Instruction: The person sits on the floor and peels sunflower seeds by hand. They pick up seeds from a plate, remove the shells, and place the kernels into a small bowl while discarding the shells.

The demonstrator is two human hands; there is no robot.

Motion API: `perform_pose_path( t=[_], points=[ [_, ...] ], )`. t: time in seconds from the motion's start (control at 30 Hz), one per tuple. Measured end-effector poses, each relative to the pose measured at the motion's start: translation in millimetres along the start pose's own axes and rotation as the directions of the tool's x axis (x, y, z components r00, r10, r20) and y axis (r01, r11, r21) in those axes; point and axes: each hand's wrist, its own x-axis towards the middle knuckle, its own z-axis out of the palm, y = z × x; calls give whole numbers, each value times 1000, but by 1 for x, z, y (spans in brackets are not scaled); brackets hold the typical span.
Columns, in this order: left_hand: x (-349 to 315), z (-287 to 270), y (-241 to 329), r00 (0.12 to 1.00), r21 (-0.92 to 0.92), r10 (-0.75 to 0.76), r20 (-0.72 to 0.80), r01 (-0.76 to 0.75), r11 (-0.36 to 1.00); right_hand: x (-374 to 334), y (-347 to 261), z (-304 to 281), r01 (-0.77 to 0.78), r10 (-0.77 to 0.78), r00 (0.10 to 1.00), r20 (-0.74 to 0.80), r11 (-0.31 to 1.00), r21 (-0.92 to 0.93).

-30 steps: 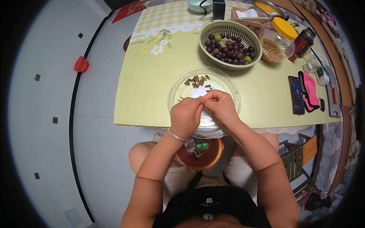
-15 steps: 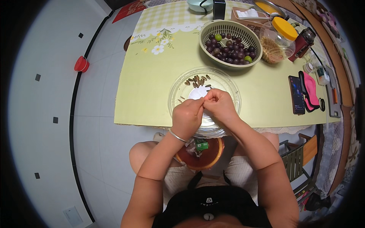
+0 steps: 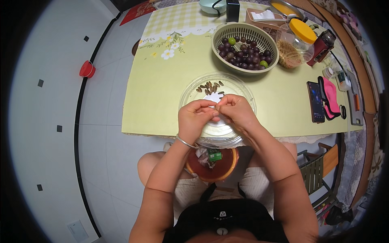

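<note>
Over a round clear plastic tray (image 3: 186, 91) at the table's front edge, my two hands meet fingertip to fingertip. My left hand (image 3: 195, 118) pinches with thumb and forefinger around a small sunflower seed, mostly hidden by the fingers. Closed beside it, my right hand (image 3: 238, 112) pinches at the same seed from the other side. Several dark striped sunflower seeds (image 3: 209, 88) lie loose at the tray's far side, just beyond my fingers. A white patch (image 3: 212, 97) shows at the tray's middle, partly covered by my hands.
Beyond the tray stands a colander (image 3: 219, 56) of dark grapes. To its right are a yellow-lidded jar (image 3: 289, 54) and a dark red flask (image 3: 323, 47). A phone (image 3: 315, 102) and a pink pouch (image 3: 331, 95) lie at right. A waste bin (image 3: 219, 172) stands between my knees.
My left hand has turned and its fingers have opened out from a tighter curl, shifting slightly left. My right hand stays nearly in place, still pinching.
</note>
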Motion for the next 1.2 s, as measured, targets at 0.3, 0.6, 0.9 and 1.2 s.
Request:
perform_pose_path(
  t=[0.3,0.6,0.9,1.2],
  points=[
    [6,-6,-3,989,-245,-143,39,149,958,-5,-10,0,36,-32,999,43,996,-79],
    [0,1,-8,971,413,235,37,-230,881,9,3,-17,10,-16,999,42,989,145],
    [-3,-2,5,944,747,295,150,-303,591,19,-9,-40,-1,-22,997,69,947,322],
    [4,3,9,906,403,415,84,-412,818,14,-1,-8,-213,140,972,189,861,462]
  ],
)
